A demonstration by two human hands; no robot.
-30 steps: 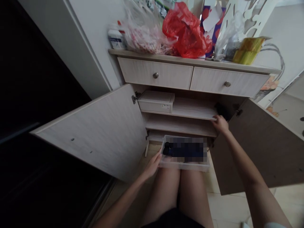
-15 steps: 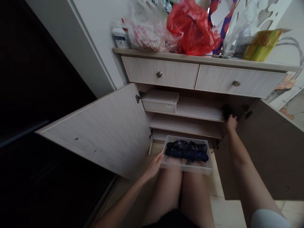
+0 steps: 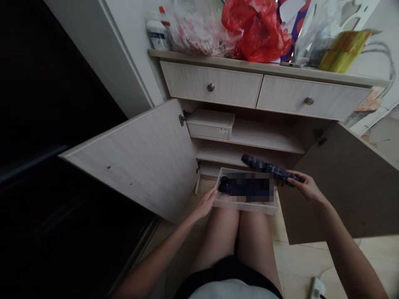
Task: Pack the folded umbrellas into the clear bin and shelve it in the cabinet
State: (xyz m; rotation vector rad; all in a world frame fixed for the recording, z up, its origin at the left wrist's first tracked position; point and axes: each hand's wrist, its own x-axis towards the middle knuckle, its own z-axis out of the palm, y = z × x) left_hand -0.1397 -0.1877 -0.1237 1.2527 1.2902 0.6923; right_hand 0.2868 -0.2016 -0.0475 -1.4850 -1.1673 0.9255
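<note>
Steadied translucent plastic tray (image 3: 224,205) over knees (image 3: 228,218), below centre, with left hand (image 3: 207,202), fingers against left wall, closure indiscernible. Pinched folded navy plaid umbrella (image 3: 264,166) in right hand (image 3: 307,186), right of centre, near tray's far right corner. Included beyond: white storage box (image 3: 208,129) on cabinet shelf (image 3: 264,137), above centre.

Clear tray (image 3: 246,206), its dark contents (image 3: 224,185) mostly masked by pixelation.
The right hand (image 3: 307,187) covers part of the dark patterned bundle (image 3: 264,166). I cannot read the box label (image 3: 222,131) or bottle label (image 3: 158,39); the top edge crops the red bag (image 3: 255,31), the bottom edge a white object (image 3: 317,286).
</note>
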